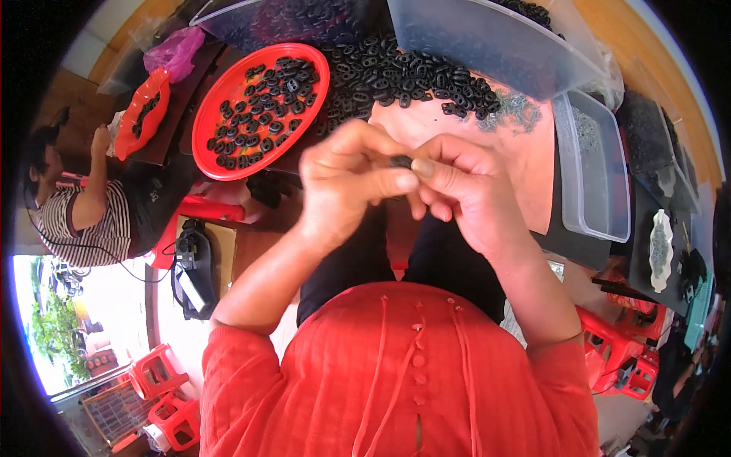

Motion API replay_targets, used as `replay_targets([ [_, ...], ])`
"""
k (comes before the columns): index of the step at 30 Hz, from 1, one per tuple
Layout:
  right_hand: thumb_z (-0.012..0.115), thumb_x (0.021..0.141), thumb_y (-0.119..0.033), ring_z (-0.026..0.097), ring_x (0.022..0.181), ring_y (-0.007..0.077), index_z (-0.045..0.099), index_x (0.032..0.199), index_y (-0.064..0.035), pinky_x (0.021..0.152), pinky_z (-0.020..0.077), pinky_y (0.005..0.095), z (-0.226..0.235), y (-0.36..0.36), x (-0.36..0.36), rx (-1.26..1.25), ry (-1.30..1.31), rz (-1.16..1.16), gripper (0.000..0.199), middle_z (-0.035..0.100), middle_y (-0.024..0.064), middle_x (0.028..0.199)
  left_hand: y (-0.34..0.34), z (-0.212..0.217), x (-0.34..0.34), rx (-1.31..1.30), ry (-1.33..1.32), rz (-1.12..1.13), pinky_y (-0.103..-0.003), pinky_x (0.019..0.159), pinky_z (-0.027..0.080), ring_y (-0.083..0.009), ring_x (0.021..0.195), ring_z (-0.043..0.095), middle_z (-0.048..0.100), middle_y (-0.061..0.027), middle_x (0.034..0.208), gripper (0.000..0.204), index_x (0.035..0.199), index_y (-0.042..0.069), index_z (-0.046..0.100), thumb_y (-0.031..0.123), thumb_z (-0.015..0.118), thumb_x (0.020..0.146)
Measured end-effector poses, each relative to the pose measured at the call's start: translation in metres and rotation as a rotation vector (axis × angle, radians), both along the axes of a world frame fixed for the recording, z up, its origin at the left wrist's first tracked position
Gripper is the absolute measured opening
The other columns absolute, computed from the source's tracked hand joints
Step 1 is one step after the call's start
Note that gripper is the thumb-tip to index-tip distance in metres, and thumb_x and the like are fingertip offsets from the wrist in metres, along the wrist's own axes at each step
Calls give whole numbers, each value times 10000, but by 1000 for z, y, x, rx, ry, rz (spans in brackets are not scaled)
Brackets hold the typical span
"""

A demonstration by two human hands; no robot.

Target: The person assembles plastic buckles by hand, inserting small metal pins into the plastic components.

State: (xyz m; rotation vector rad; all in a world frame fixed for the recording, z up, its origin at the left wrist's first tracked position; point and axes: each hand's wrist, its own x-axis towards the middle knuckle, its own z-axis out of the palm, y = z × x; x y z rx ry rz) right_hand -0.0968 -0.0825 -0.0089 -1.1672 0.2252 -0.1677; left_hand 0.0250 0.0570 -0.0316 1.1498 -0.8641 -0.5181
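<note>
Above my lap, in front of the work table's near edge, both hands meet around one small black oval piece [401, 161], which looks like a cord lock. My left hand [346, 183] pinches it between thumb and fingers. My right hand [468, 179] presses on its other end with thumb and fingertips. Most of the piece is hidden by my fingers. Behind my hands lies a large heap of black two-hole cord locks [381, 72]. Small metal springs [518, 114] are piled at its right end, on a pinkish sheet [529, 179].
A red round tray [199, 145] holding more cord locks stands left of my hands. A clear plastic bin [601, 225] with springs sits at right; a larger translucent bin [487, 53] stands behind. Another person [91, 206] works at far left beside a red dish [152, 87].
</note>
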Motion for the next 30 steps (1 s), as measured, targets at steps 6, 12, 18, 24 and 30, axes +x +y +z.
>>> replay_targets([
  [6, 647, 879, -78, 497, 712, 29, 611, 902, -13, 636, 406, 197, -4, -39, -24, -566, -29, -309, 78, 575, -25, 755, 42, 75, 84, 221, -400, 442, -197, 559, 422, -66, 633, 530, 633, -28, 795, 219, 983, 0, 679, -22, 699, 766],
  [12, 653, 875, -65, 514, 712, 32, 616, 909, 5, 641, 417, 197, -13, -42, -36, -594, 54, -342, 86, 593, -23, 785, 23, 57, 85, 423, -867, 397, -246, 688, 446, -116, 786, 571, 603, -21, 868, 272, 1057, 41, 667, 4, 681, 787],
  [18, 644, 883, -51, 511, 709, 25, 625, 900, 0, 622, 409, 185, -14, -49, -42, -654, -83, -436, 58, 592, -31, 785, -29, 19, 37, 352, -1243, 100, -355, 685, 489, -301, 801, 597, 574, -125, 846, 130, 903, 9, 615, -28, 638, 781],
  [24, 628, 884, -10, 526, 762, 40, 621, 926, 21, 701, 421, 179, -17, -43, -44, -567, -46, -347, 53, 607, -14, 860, -47, 0, 41, 340, -1475, 106, -390, 585, 502, -302, 730, 563, 513, -112, 771, 172, 781, 40, 534, 35, 649, 653],
  [30, 627, 886, 1, 545, 774, 46, 630, 971, 33, 694, 429, 184, -20, -32, -32, -564, -123, -345, 91, 611, 5, 874, -39, 2, 22, 388, -1221, 80, -341, 566, 465, -245, 715, 576, 557, -77, 781, 76, 858, 8, 588, 52, 639, 822],
])
